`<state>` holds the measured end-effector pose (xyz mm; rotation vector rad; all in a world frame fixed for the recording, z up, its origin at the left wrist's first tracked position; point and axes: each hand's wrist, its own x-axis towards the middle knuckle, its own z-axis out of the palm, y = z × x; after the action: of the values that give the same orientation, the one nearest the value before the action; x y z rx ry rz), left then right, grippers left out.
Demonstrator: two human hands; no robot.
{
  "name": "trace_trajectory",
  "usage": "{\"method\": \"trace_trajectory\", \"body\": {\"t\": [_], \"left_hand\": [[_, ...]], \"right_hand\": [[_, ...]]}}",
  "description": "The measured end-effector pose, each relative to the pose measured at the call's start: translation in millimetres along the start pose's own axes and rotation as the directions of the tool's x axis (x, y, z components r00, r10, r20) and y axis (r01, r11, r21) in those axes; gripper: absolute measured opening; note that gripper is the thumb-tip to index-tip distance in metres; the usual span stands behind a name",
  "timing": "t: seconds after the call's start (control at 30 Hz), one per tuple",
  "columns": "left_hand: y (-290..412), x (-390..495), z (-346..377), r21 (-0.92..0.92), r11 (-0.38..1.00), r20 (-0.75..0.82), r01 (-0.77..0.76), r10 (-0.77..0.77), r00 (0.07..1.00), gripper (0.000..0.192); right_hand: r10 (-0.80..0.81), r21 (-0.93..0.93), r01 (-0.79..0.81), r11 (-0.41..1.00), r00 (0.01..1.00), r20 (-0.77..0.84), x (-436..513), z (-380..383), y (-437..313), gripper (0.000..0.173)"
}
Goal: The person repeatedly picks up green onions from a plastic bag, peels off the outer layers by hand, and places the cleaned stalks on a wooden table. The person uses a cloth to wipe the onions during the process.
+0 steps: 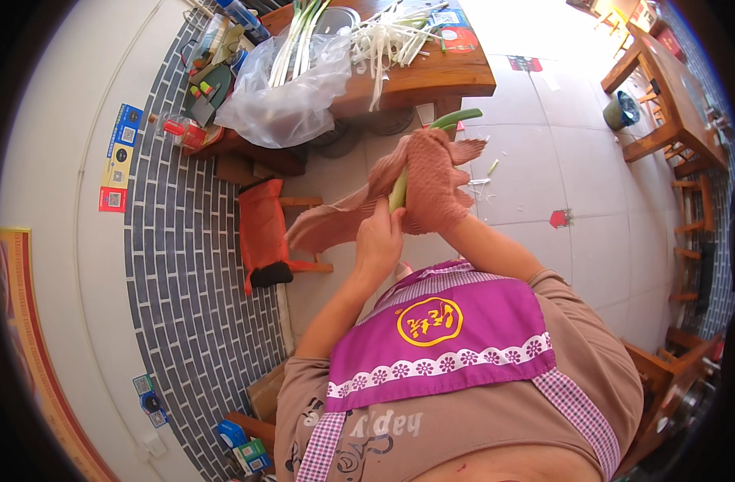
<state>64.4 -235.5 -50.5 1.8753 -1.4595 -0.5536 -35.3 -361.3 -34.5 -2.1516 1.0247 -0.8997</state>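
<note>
My left hand [379, 238] pinches the pale green lower end of a green onion stalk [398, 191] between thumb and fingers. A brownish-pink ribbed towel [343, 212] wraps over my right hand [459, 226], leaving only its wrist edge bare. Through the cloth, my right hand grips the stalk; the fingers themselves are hidden. Darker green leaf sticks out beyond the towel at the top. One long end of the towel hangs to the left, past my left hand.
Ahead, a wooden table [479, 69] bears a clear plastic bag [283, 120], long white-stemmed green onions [292, 51] and a pile of pale strips [397, 36]. A wooden stool with orange-red cloth [262, 223] stands left. Scraps [482, 182] lie on the tiles; a bin [620, 113] stands right.
</note>
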Motion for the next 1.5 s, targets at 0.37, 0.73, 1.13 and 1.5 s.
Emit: {"method": "trace_trajectory", "body": {"t": [0.37, 0.73, 1.13, 1.5], "left_hand": [[-7, -33, -41, 0.196, 0.976, 0.161, 0.09, -0.122, 0.979, 0.03], [-32, -6, -42, 0.493, 0.867, -0.22, -0.08, 0.213, 0.952, 0.031], [-55, -13, -58, 0.151, 0.982, -0.165, 0.112, -0.086, 0.983, 0.034], [-42, -70, -93, 0.301, 0.844, -0.168, 0.444, -0.412, 0.896, 0.038]], "right_hand": [[0.249, -0.922, -0.071, 0.381, 0.968, 0.028, 51, -51, 51, 0.012], [-0.122, -0.322, 0.02, 0.946, 0.947, -0.298, 43, -19, 66, 0.013], [0.076, 0.012, -0.077, 0.997, 0.994, 0.085, 35, 34, -40, 0.044], [0.406, 0.631, -0.577, 0.52, 0.816, 0.412, 80, 105, 19, 0.021]]}}
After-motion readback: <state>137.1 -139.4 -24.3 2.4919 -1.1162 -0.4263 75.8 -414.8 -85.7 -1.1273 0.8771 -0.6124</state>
